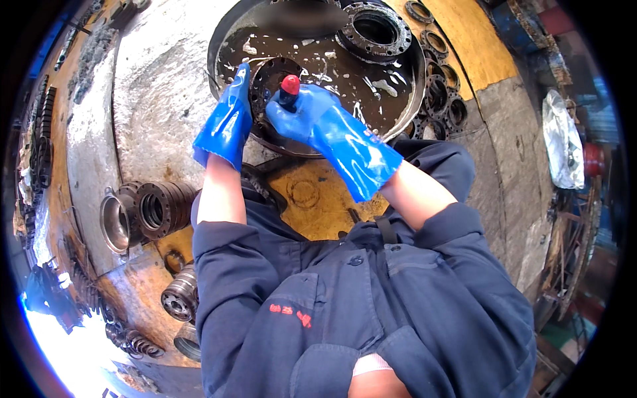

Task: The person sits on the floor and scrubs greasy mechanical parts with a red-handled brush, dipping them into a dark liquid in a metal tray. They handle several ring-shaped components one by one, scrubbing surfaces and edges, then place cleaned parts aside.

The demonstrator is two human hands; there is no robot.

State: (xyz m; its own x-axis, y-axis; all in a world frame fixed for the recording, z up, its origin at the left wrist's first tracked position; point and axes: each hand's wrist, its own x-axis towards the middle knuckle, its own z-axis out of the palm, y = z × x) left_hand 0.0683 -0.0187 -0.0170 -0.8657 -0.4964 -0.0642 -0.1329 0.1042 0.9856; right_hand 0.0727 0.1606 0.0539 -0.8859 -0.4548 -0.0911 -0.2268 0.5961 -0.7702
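Both hands wear long blue rubber gloves. My right hand (302, 109) is closed round the dark handle of a red-capped tool (290, 84); its working end is hidden under the hand. Beneath it, a dark flanged metal ring (279, 65) with bolt holes stands at the near left of a round tub (419, 99) of murky brown liquid. My left hand (232, 109) holds the ring's left edge, fingers straight along the rim and thumb out of sight. Another thick flanged ring (375, 30) lies at the tub's far right.
Several dark rings (436, 93) lie on the floor right of the tub. To my left are a row of stacked flanged rings (159, 209) and a metal cylinder part (179, 298). A white plastic bag (563, 139) is at the far right. My bent knees flank the tub's near side.
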